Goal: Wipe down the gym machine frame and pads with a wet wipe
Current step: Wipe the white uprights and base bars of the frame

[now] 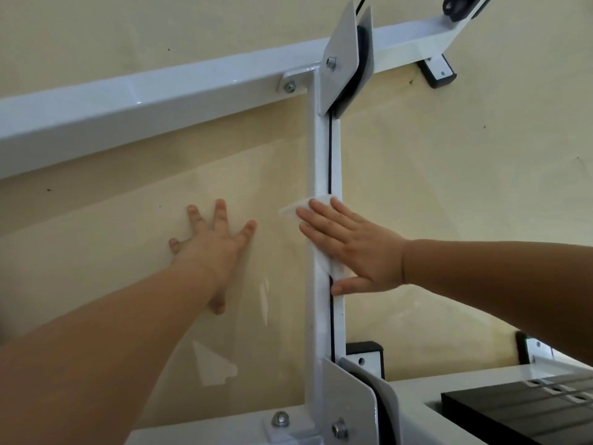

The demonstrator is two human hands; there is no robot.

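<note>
Hands: two, the left hand (211,248) and the right hand (353,252).
Wipes: one white wet wipe (292,211).
Frame bars: two seen at length, one white painted metal upright (316,155) and one long white metal crossbar (128,104).
Pulley housings: two, each a pair of white metal plates, the upper pulley housing (341,56) and the lower pulley housing (349,406).
Bolts: four silver bolt heads (332,62), two at the upper corner, two at the lower.
Cables: one black cable (330,155) in the upright's slot.
Wall mounts: three black rectangular wall mounts (438,73).
Panels: one clear plastic panel (112,252).
Weights: one black weight stack (513,412); its plates cannot be counted.
</note>
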